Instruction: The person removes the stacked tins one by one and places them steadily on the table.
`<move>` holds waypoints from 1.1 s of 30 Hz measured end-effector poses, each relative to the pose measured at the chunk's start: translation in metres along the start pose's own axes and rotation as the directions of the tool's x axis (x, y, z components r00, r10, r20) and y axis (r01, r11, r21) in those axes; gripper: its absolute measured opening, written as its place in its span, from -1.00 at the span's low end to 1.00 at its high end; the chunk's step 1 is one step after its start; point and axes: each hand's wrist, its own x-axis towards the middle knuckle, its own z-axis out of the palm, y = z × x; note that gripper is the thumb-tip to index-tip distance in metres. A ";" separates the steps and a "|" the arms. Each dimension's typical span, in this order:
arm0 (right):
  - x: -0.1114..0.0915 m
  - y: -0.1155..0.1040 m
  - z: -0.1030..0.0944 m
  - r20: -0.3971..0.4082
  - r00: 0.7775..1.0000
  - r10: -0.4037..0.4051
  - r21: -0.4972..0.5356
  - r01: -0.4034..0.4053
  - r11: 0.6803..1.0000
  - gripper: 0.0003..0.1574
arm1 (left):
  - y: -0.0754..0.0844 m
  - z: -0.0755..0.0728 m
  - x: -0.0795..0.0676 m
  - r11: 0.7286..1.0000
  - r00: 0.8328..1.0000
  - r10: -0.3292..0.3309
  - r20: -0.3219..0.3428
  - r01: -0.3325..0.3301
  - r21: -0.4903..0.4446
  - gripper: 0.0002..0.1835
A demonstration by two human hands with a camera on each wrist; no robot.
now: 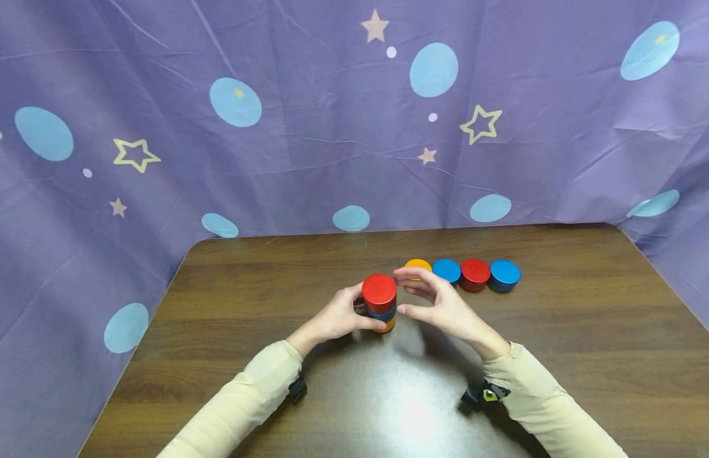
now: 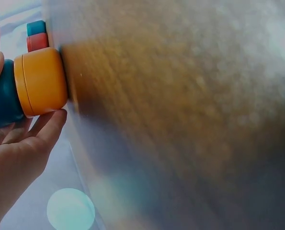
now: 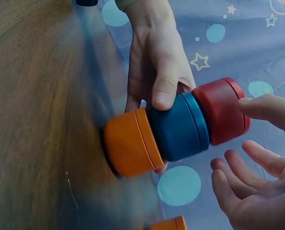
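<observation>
A stack of three small round tins stands on the table, with an orange tin (image 3: pixel 130 143) at the bottom, a blue tin (image 3: pixel 178 127) in the middle and a red tin (image 1: pixel 380 289) on top. My left hand (image 1: pixel 337 315) grips the stack from the left side, its thumb on the blue tin and its fingers round the far side of the lower tins. To the right of the stack is my right hand (image 1: pixel 446 305), fingers spread and loosely bent, holding nothing. One of its fingertips is right at the red tin's lid in the right wrist view.
Behind the right hand, more tins form a row: an orange tin (image 1: pixel 416 263), a blue tin (image 1: pixel 447 270), a red tin (image 1: pixel 475 273) and another blue tin (image 1: pixel 505 275). The brown wooden table (image 1: pixel 245 286) ends at a purple patterned curtain (image 1: pixel 308 159).
</observation>
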 end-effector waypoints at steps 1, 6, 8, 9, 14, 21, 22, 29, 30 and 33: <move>0.001 0.000 0.001 0.000 1.000 0.003 -0.003 -0.003 1.000 -0.29 | 0.000 0.000 0.000 1.000 1.000 0.002 -0.001 -0.002 -0.008 -0.31; 0.006 0.000 0.007 0.009 0.999 0.034 -0.015 -0.033 0.999 -0.24 | 0.000 0.000 0.000 0.999 1.000 0.008 -0.008 -0.009 -0.038 -0.31; 0.008 -0.001 0.009 0.012 0.999 0.043 -0.021 -0.043 0.999 -0.23 | -0.004 0.000 0.002 0.999 1.000 0.010 -0.009 -0.010 -0.040 -0.32; 0.009 -0.001 0.011 0.011 0.999 0.046 -0.023 -0.046 0.999 -0.23 | -0.004 0.000 0.001 0.999 1.000 0.008 -0.010 -0.008 -0.039 -0.32; 0.012 0.000 0.014 0.007 0.999 0.053 -0.024 -0.053 0.998 -0.26 | -0.005 0.000 0.001 1.000 1.000 -0.003 -0.012 0.002 -0.028 -0.33; 0.009 -0.001 0.012 -0.001 0.998 0.067 -0.017 -0.067 0.998 -0.30 | -0.005 0.000 0.001 0.999 1.000 0.004 -0.007 -0.004 -0.053 -0.29; 0.008 -0.001 0.012 -0.006 0.997 0.074 -0.019 -0.074 0.997 -0.29 | -0.006 0.000 0.001 0.998 1.000 0.002 -0.004 -0.003 -0.057 -0.29; 0.001 0.000 0.003 -0.053 0.995 0.087 -0.031 -0.088 0.996 -0.28 | -0.007 0.001 0.002 0.999 1.000 -0.007 -0.004 0.006 -0.049 -0.37; 0.000 0.000 0.002 -0.060 0.994 0.087 -0.031 -0.089 0.996 -0.28 | -0.007 0.001 0.002 0.999 1.000 -0.008 -0.004 0.008 -0.047 -0.37; -0.003 0.000 -0.002 -0.074 0.994 0.085 -0.032 -0.088 0.996 -0.28 | -0.006 0.000 0.001 0.999 1.000 -0.016 -0.002 0.016 -0.032 -0.38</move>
